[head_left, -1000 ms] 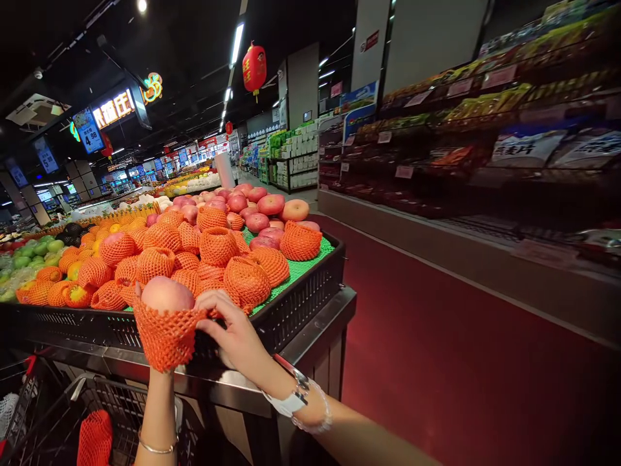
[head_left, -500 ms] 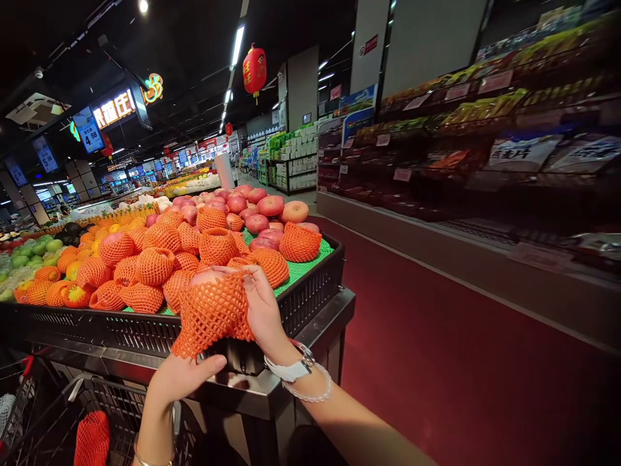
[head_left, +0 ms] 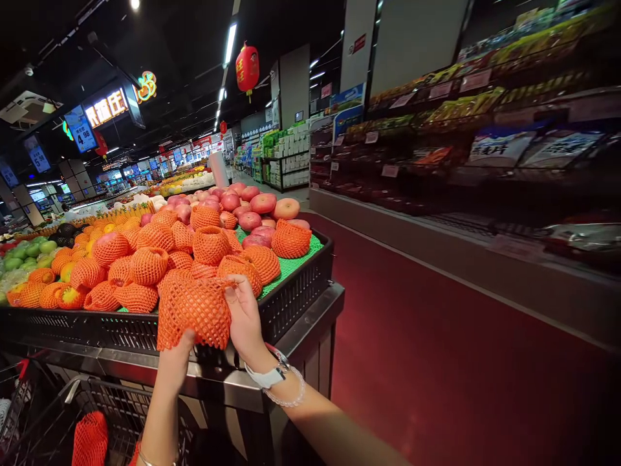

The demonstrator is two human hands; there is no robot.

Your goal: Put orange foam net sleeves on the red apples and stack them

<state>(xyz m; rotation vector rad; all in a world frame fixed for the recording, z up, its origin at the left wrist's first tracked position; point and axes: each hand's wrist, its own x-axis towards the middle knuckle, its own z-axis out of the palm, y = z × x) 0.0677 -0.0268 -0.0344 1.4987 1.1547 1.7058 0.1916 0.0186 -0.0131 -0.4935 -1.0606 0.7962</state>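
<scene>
Head camera looks down on a person's two hands gripping one orange foam-net fruit sleeve [head_left: 195, 312] at the front edge of a black produce crate [head_left: 291, 304]. Left hand [head_left: 175, 362] grasps it from beneath; right hand [head_left: 246, 318] fingers pinch its upper right edge.

Dim store, dark ceiling. Light from ceiling strip lamps [head_left: 229, 44] and glowing signs [head_left: 105, 108]. Fruit display [head_left: 194, 252] well lit, colours saturated. Shelves [head_left: 485, 129] at right dark, smeared, labels probably unreadable. Red floor [head_left: 436, 336] shows soft sheen. Wide-angle bending at edges, corners darkened.
</scene>
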